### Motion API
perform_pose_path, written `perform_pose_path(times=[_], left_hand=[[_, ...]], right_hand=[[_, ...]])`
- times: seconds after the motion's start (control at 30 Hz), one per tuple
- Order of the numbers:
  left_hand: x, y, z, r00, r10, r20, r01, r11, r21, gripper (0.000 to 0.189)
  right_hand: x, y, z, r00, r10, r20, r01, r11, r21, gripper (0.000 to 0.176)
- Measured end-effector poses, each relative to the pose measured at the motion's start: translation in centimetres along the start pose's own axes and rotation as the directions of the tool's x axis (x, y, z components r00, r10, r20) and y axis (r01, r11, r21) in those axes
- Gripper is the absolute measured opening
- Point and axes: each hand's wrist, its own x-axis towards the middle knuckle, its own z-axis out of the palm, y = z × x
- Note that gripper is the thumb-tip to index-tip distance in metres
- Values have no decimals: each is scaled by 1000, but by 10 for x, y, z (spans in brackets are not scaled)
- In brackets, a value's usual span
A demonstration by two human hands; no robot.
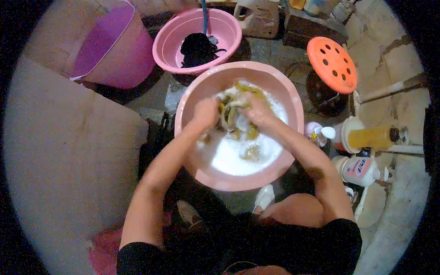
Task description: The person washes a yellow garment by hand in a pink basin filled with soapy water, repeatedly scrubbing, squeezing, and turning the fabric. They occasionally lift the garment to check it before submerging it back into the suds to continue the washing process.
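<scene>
A large pale pink basin in front of me holds white soapy suds. In it lies a wet yellow-green cloth, bunched up and partly foamy. My left hand is closed on the cloth's left side, with its fingers blurred. On the other side my right hand grips the same cloth, wet with foam. Both hands are close together over the far half of the basin. Part of the cloth is hidden under the suds and my fingers.
Behind stands a pink basin with black cloth and a hose. A purple bucket is at the far left. To the right are an orange perforated stool, a yellow bottle and a white bottle.
</scene>
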Motion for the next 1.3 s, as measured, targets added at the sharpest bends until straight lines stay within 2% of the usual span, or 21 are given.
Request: perform_pose_path(times=[0.1, 0.17, 0.2, 0.27, 0.3, 0.37, 0.47, 0.53, 0.6, 0.67, 0.73, 0.8, 0.87, 0.93, 0.97, 1.0, 1.07, 1.17, 1.23, 1.27, 1.3], left_hand=[[-9, -4, -28, 978, -171, -119, 115, 918, -379, 30], [-10, 13, -40, 950, -274, -152, 20, 537, -843, 34], [-18, 43, -52, 931, -305, -201, -13, 523, -852, 32], [-23, 52, -47, 943, -332, -6, 44, 143, -989, 40], [-23, 50, -39, 943, -332, -9, 41, 142, -989, 40], [-32, 50, -25, 997, -36, -62, -71, -329, -942, 42], [-51, 67, -31, 945, -318, 74, -61, -395, -917, 49], [-48, 37, 26, 948, -275, 161, 14, -469, -883, 58], [-59, 22, 61, 849, 482, 217, 523, -704, -481, 60], [-65, 75, 15, 828, 385, 407, 542, -732, -412, 62], [-63, 90, 8, 944, -207, 256, -3, -784, -621, 61], [-58, 81, 32, 960, -224, 170, -60, -754, -654, 58], [-55, 78, 49, 972, -194, 132, -63, -759, -648, 55], [-49, 76, 68, 955, -267, 128, -106, -711, -695, 52], [-44, 71, 78, 942, -316, 116, -144, -690, -709, 51], [-41, 69, 87, 934, -342, 107, -168, -682, -711, 49], [-41, 54, 96, 930, -355, 93, -181, -664, -725, 47], [-45, 52, 76, 915, -384, -124, -289, -410, -865, 42], [-60, 66, 14, 947, -305, 105, -162, -730, -664, 39], [-59, 56, 13, 943, -313, 114, -160, -724, -671, 39], [-54, 47, 15, 925, -346, 158, -97, -616, -782, 41]], right_hand=[[-16, -20, -24, 965, -152, -212, 211, 934, 290, 54], [-19, -43, -26, 892, -352, -285, 385, 921, 65, 70], [-19, -55, -25, 858, -417, -299, 433, 901, -14, 76], [-24, -73, -25, 982, -142, -124, 151, 987, 61, 91], [-20, -65, -18, 938, -191, -290, 184, 982, -52, 85], [-12, -53, -24, 926, -243, -288, 242, 969, -38, 81], [-10, -39, -32, 860, -336, -383, 374, 927, 27, 64], [-27, -69, -64, 924, -107, -367, 196, 957, 212, 51], [-40, -88, -76, 890, -80, -450, 228, 931, 285, 40], [-52, -89, -76, 926, -131, -353, 215, 954, 209, 40], [-76, -97, -30, 869, -318, -379, 421, 879, 226, 43], [-92, -92, 16, 657, -671, -344, 698, 713, -57, 51], [-101, -85, 26, 710, -659, -250, 659, 746, -94, 47], [-84, -48, 39, 546, -822, -163, 811, 567, -145, 45], [-80, -36, 31, 694, -717, -72, 700, 694, -165, 44], [-73, -24, 23, 689, -722, -66, 704, 688, -174, 44], [-68, -15, 17, 798, -483, -360, 548, 831, 99, 46], [-77, -16, 0, 937, -231, -261, 334, 808, 485, 58], [-76, 23, -32, 984, -159, 85, 81, 811, 579, 75], [-74, 39, -37, 914, -158, 373, -69, 847, 528, 88], [-75, 31, -41, 913, -161, 375, -69, 845, 530, 88]])
